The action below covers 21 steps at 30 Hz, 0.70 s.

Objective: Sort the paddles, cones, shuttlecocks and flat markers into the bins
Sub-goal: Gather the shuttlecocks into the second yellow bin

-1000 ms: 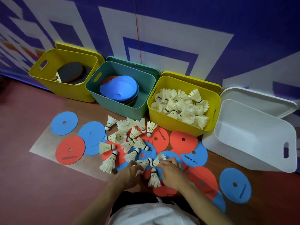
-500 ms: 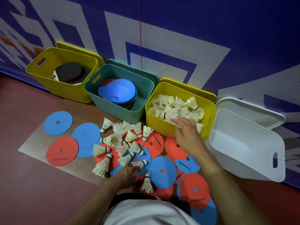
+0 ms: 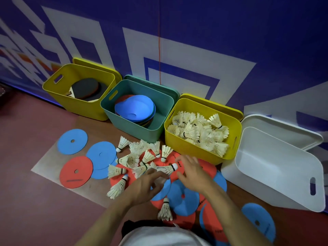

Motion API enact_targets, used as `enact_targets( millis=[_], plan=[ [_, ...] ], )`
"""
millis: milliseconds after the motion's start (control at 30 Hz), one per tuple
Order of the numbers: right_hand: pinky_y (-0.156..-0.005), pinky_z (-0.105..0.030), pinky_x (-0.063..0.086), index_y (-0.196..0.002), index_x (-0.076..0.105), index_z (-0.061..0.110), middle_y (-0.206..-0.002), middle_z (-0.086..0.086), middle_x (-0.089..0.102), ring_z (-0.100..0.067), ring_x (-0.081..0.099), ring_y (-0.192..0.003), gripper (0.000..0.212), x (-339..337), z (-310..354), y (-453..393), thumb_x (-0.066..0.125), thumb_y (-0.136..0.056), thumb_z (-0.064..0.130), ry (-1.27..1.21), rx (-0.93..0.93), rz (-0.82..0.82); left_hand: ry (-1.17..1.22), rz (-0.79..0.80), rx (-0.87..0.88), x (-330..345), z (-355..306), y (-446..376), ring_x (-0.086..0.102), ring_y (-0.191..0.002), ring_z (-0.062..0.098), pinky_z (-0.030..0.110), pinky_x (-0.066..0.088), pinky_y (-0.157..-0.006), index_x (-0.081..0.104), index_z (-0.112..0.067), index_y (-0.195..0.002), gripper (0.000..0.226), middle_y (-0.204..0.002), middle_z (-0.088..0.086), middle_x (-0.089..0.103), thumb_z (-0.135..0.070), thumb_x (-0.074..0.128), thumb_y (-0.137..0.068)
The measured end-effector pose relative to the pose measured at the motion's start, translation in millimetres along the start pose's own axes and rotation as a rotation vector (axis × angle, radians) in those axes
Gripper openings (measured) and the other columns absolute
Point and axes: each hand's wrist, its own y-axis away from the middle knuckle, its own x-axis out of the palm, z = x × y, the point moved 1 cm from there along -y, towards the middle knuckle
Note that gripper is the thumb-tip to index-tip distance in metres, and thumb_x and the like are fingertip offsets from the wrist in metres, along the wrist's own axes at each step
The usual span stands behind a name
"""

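Your left hand [image 3: 145,187] pinches a feathered shuttlecock [image 3: 166,169]; your right hand [image 3: 193,173] spreads over flat round markers [image 3: 184,197] near the smooth yellow bin [image 3: 184,148].

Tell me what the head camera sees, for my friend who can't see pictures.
Two hands, the left hand and the right hand, reach into loose shuttlecocks lying on flat red and blue markers on the floor. Behind stand four bins: a yellow bin with paddles, a teal bin with cones, another yellow bin with shuttlecocks, and an empty white bin.
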Motion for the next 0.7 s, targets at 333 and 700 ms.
enact_targets(
  millis=[333,700],
  plan=[
    [-0.091,-0.037,0.045,-0.133,0.054,0.029,-0.112,0.008,0.051,-0.018,0.044,-0.102,0.041,7,-42,26,0.054,-0.096,0.047,0.076,0.044,-0.151,0.037,0.035,0.077,-26,-31,-35,0.062,-0.089,0.000,0.028,0.053,-0.075,0.034,-0.046,-0.142,0.057,-0.127,-0.013,0.057,-0.033,0.062,-0.094],
    [-0.094,-0.035,0.046,-0.129,0.057,0.021,-0.105,0.009,0.049,-0.017,0.048,-0.103,0.042,-18,-81,60,0.059,-0.094,0.046,-0.082,0.298,-0.348,-0.156,-0.052,0.009,-86,-60,-164,0.062,-0.096,0.014,0.027,0.043,-0.084,0.042,-0.023,-0.144,0.056,-0.137,0.007,0.055,-0.029,0.064,-0.093]
  ],
)
